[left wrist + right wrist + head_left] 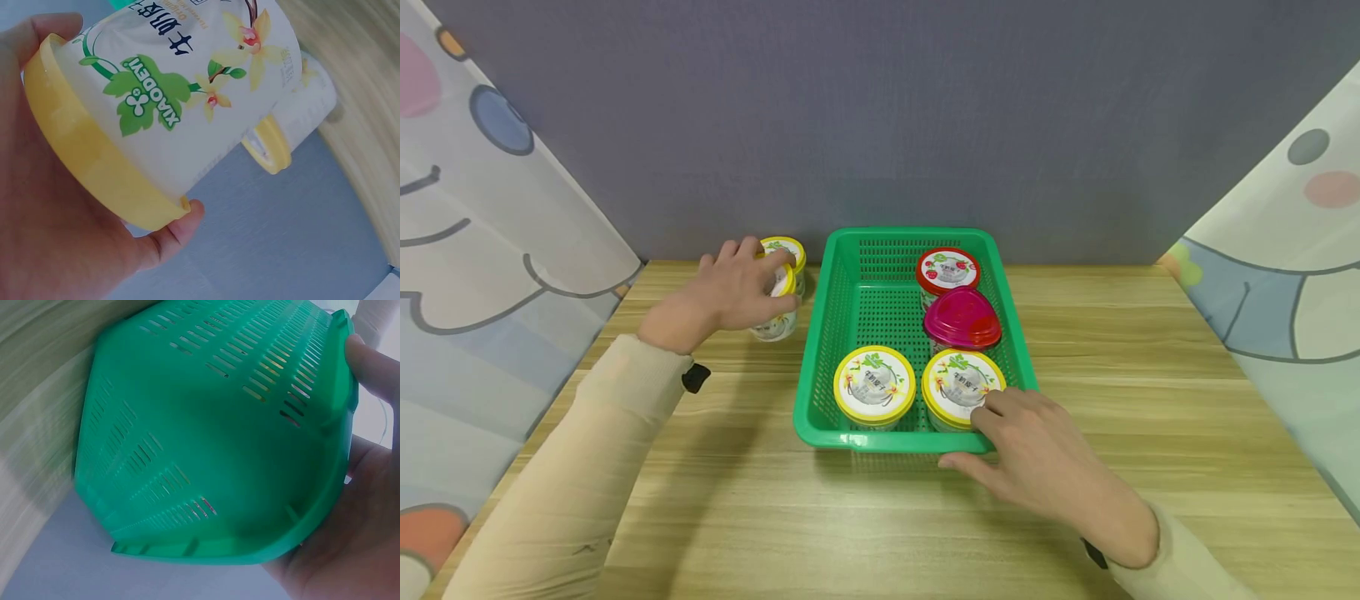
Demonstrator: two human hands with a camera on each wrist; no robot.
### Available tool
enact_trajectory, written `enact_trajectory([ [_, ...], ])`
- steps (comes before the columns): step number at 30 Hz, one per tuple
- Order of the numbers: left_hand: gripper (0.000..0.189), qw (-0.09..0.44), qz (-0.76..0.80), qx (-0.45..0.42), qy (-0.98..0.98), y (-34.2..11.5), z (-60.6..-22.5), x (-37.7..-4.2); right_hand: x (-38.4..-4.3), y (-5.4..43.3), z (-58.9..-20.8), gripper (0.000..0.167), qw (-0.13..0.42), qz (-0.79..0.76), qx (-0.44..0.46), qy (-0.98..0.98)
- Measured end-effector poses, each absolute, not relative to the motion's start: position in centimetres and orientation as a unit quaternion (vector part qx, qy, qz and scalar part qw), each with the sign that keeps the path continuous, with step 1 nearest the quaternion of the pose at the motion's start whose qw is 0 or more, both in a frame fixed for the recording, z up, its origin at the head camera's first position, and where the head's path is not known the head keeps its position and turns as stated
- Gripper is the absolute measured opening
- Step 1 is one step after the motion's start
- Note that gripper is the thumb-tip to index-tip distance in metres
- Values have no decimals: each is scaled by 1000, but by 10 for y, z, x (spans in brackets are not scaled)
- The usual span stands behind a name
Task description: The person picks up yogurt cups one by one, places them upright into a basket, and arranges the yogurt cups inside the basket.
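Observation:
My left hand (733, 287) grips a white tub with a yellow lid (181, 94) from above, with thumb and fingers round the lid's edge. The tub's side bears a green leaf and yellow flowers. Just behind it is a second yellow-lidded tub (784, 244), left of the green plastic basket (895, 442). At the basket's near right corner, my right hand (1037, 446) holds the rim, thumb outside and fingers over the edge. Inside stand two yellow-lidded tubs (875, 386) along the near side, a red-lidded tub (948, 271) at the back and a magenta-lidded container (962, 318) between.
The basket stands on a wood-grain table (1112, 350). A grey-blue panel (887, 125) rises behind it. Cartoon-printed panels (1262, 275) border the table on both sides.

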State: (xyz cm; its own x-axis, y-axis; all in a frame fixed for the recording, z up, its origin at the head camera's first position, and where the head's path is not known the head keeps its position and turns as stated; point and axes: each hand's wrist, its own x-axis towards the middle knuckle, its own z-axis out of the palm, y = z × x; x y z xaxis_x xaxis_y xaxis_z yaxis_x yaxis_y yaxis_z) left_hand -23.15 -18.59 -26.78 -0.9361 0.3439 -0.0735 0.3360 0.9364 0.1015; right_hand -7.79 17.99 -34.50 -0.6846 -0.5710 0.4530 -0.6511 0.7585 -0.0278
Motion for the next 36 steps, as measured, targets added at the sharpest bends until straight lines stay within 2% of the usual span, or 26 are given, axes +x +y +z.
enact_trajectory([
  [8,57,32,35,176,983,-179,-250,-233,-78,179,-345,55,214,92,335,-913],
  [18,62,34,31,182,982,-168,-232,-239,-78,179,-346,55,214,92,336,-912],
  [36,60,49,9,199,979,-145,-220,-253,-78,180,-345,54,212,94,335,-913],
])
